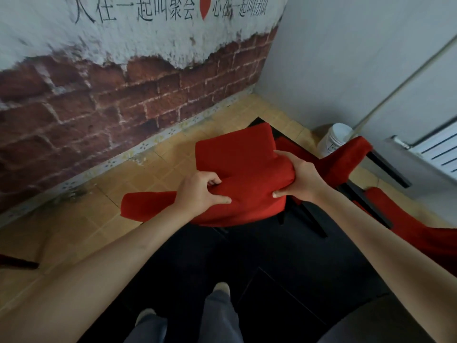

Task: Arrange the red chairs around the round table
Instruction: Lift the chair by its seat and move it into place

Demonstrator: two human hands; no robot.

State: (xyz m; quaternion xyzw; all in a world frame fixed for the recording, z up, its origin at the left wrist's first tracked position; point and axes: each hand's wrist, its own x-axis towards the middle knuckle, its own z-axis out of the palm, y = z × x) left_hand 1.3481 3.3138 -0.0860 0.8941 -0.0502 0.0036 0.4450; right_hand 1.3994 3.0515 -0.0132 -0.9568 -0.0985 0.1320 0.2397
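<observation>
A red upholstered chair (237, 154) with black legs stands in front of me, its seat facing away toward the brick wall. My left hand (200, 191) grips the top of its backrest on the left side, fingers curled over the edge. My right hand (296, 174) grips the backrest's right side, thumb on the near face. A second red chair (346, 157) stands just behind it to the right, and part of a third red chair (405, 224) shows at the right edge. The round table is out of view.
A brick-patterned wall (99, 107) runs along the left, meeting a grey wall at the far corner. A white bucket (333, 139) with a pole stands in the corner beside a radiator (440, 149). Black mat (272, 268) covers the tan tile floor under my feet.
</observation>
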